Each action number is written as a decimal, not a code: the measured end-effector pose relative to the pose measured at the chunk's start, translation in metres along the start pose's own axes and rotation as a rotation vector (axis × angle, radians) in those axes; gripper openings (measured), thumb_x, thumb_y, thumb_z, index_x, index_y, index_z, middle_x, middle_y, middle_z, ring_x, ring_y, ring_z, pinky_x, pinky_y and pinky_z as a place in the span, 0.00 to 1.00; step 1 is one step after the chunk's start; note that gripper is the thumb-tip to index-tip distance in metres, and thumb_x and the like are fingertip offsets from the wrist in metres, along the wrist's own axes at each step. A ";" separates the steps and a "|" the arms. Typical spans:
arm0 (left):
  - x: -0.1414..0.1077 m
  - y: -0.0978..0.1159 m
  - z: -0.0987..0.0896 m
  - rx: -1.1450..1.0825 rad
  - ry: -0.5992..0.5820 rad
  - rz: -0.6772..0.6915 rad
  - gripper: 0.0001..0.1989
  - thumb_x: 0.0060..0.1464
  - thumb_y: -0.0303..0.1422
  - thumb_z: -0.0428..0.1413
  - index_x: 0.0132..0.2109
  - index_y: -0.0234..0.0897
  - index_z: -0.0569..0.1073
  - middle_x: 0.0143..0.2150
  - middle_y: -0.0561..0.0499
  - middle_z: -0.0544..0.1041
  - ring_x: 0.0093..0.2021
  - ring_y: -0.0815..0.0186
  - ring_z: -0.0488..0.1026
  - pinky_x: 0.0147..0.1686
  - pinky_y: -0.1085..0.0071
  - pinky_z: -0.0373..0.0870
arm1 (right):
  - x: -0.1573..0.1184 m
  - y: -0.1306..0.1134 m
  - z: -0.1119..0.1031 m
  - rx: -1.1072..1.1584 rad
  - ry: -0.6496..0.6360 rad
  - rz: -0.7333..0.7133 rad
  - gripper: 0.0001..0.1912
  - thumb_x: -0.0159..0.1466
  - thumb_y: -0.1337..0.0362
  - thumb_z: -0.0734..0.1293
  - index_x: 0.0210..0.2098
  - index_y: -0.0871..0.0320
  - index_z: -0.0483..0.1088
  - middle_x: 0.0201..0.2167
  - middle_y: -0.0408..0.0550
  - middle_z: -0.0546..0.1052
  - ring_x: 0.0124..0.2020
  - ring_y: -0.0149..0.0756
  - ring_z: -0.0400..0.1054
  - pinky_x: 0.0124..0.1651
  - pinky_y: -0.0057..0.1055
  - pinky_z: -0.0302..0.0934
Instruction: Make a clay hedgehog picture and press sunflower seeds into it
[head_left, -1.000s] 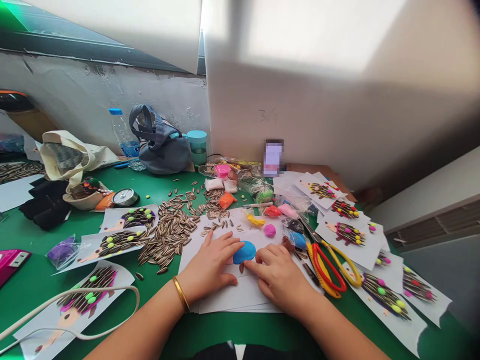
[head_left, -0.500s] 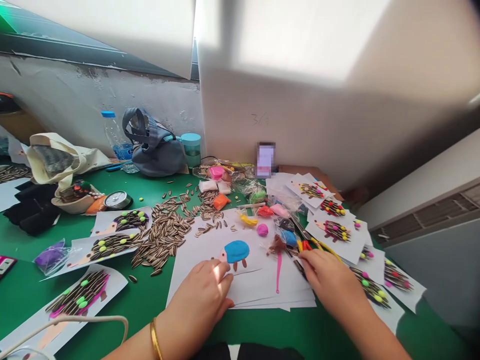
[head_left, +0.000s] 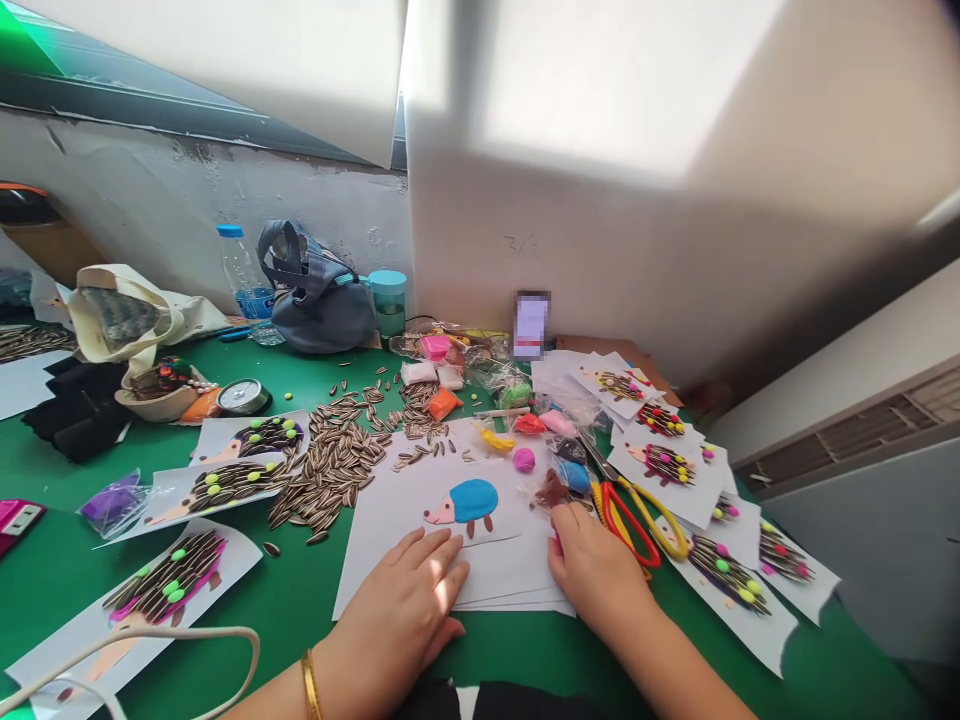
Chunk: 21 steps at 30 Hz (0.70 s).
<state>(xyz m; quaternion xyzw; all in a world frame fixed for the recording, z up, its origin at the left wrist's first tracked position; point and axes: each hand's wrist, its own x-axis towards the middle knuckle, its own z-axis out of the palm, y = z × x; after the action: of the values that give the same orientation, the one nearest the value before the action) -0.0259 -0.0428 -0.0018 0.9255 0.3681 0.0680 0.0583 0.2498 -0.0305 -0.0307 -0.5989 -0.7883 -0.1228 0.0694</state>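
Note:
My left hand (head_left: pixel 412 595) lies with fingers spread on the white paper (head_left: pixel 360 560), just below a clay hedgehog (head_left: pixel 474 504) with a blue body, pink face and brown feet. My right hand (head_left: pixel 592 560) is at the paper's right side, fingers curled down beside the brown clay (head_left: pixel 551 487); what its fingertips hold, if anything, is hidden. Right of that hand lie scissors with red handles (head_left: pixel 630 530) and yellow handles (head_left: pixel 671 535). A magenta clay ball (head_left: pixel 523 459) and yellow clay (head_left: pixel 496 439) sit above the hedgehog.
A pile of striped seeds (head_left: pixel 330 470) is left of the paper. Finished hedgehog cards lie left (head_left: pixel 240 570) and right (head_left: pixel 694 505). Behind are a grey bag (head_left: pixel 322 315), a teal-lidded cup (head_left: pixel 388 305), a bottle (head_left: pixel 251 290) and a phone (head_left: pixel 531 325). A white cable (head_left: pixel 251 660) crosses lower left.
My right hand has moved left from the scissors to the pink clay strip, which it now covers. My left hand has drawn slightly down, uncovering the hedgehog's nose. The view has shifted slightly.

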 end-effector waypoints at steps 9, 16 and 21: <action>0.009 0.006 -0.004 -0.045 -0.041 -0.018 0.27 0.51 0.42 0.66 0.55 0.32 0.73 0.56 0.36 0.75 0.57 0.46 0.71 0.58 0.50 0.68 | -0.013 0.014 -0.034 0.284 -0.248 0.013 0.14 0.54 0.78 0.61 0.34 0.53 0.67 0.28 0.44 0.73 0.25 0.36 0.68 0.23 0.27 0.50; 0.033 -0.002 -0.013 -0.023 0.114 0.004 0.16 0.54 0.32 0.62 0.50 0.34 0.74 0.48 0.40 0.77 0.49 0.50 0.73 0.52 0.51 0.72 | 0.025 -0.005 -0.053 0.954 -0.276 0.000 0.16 0.59 0.77 0.57 0.35 0.55 0.72 0.33 0.43 0.75 0.35 0.34 0.71 0.38 0.29 0.66; 0.032 -0.014 0.006 -0.078 0.244 0.015 0.14 0.60 0.29 0.56 0.52 0.38 0.73 0.58 0.40 0.73 0.60 0.49 0.68 0.61 0.44 0.63 | 0.047 -0.016 -0.036 1.037 -0.127 -0.087 0.12 0.62 0.73 0.61 0.43 0.55 0.69 0.39 0.46 0.72 0.38 0.34 0.68 0.43 0.32 0.65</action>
<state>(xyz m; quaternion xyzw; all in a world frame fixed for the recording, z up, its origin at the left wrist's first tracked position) -0.0109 -0.0110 -0.0069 0.9102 0.3623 0.1946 0.0485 0.2206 -0.0012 0.0141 -0.4591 -0.7723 0.3174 0.3035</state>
